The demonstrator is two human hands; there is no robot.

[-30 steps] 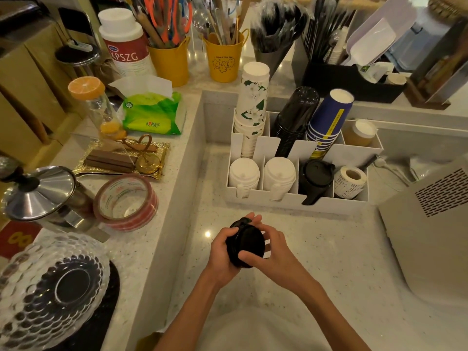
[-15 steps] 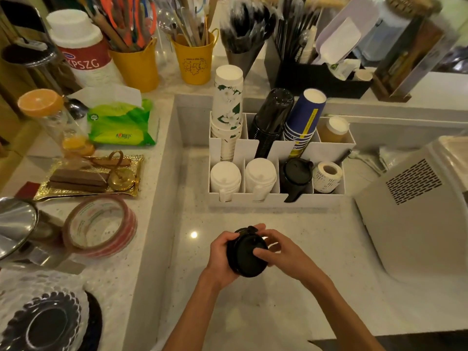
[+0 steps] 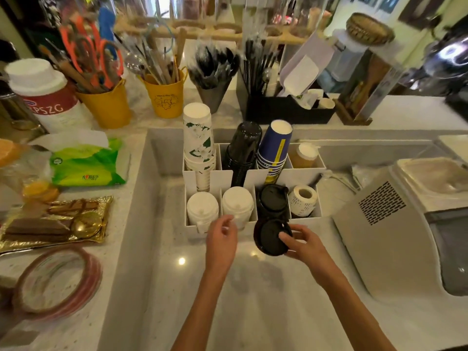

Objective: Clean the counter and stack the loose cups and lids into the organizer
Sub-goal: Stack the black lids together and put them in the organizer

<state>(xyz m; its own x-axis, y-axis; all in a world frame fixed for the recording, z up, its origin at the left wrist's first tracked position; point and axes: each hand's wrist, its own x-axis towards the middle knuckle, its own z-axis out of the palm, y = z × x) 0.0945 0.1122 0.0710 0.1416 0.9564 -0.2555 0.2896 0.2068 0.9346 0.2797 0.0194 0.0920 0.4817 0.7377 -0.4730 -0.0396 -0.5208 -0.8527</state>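
Overhead, cluttered pale speckled counter (image 3: 162, 295).

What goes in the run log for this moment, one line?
right hand: holds black lids | left hand: empty, open | target: organizer black-lid slot | lids not yet in

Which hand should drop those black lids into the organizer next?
The right hand. It already grips the black lids, just in front of the organizer slot holding other black lids. The left hand is empty, nearer the white lids.
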